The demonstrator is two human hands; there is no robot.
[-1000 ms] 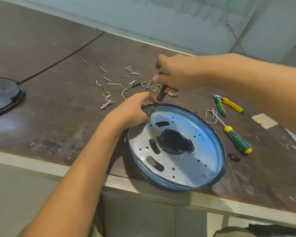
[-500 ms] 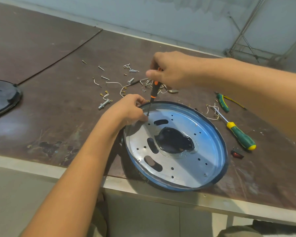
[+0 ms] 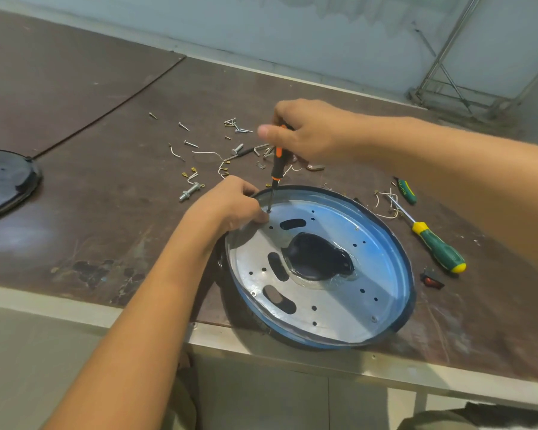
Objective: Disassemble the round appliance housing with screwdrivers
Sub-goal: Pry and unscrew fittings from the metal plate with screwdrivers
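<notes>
- Two hands are at work on the round housing (image 3: 396, 243). It lies open side up on the table (image 3: 106, 212), and its 6 o'clock side reaches the near table edge.
- My right hand (image 3: 311, 135) is closed around the top of the orange and black screwdriver (image 3: 275, 169). The shaft stands almost upright, with the tip at about 11 o'clock on the metal plate (image 3: 339, 308), just inside the rim.
- My left hand (image 3: 230, 206) grips the rim at about 10 o'clock. The fingers curl over the edge and the fingertips are just beside the tip.
- The screw head is hidden from me, so I cannot tell if the tip sits properly in it.
- I judge the housing to be thin sheet metal: light and stiff, but ready to slide or rock when I press down.
- The rim may be sharp, so I think it is better to hold it firmly close to the screw and not on the flat plate with the holes.
- The green and yellow screwdriver (image 3: 438, 248) lies apart at 3 o'clock of the housing. The loose screws (image 3: 239, 127) are spread beyond 12 o'clock.
</notes>
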